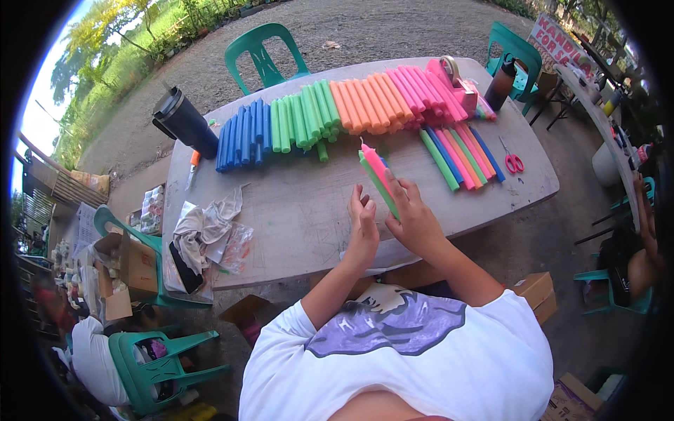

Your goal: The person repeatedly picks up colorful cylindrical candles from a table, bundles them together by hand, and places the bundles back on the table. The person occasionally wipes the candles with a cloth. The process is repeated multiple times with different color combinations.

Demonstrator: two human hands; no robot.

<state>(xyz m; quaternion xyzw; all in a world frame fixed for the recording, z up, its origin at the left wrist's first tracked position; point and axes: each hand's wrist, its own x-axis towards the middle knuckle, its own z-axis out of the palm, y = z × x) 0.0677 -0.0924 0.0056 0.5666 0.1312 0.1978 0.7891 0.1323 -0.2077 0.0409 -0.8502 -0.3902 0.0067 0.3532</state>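
My right hand (414,216) is closed round a pink candle (373,160) and a green candle (379,185), held side by side and tilted up over the table's near edge. A wick shows at their upper end. My left hand (363,223) is just left of them, fingers raised and apart, with nothing visible in it. Beyond my hands lies a long row of stacked candles: blue candles (244,135), green candles (303,118), orange candles (371,102) and pink candles (428,91). A smaller set of mixed-colour candles (460,158) lies flat to the right.
On the table (302,217) are red-handled scissors (514,163), an orange-handled knife (193,167), a pink tape dispenser (460,90), a dark tumbler (186,121), a bottle (501,85), crumpled rags (207,228) and a black phone (184,270). Green chairs (263,52) stand around it.
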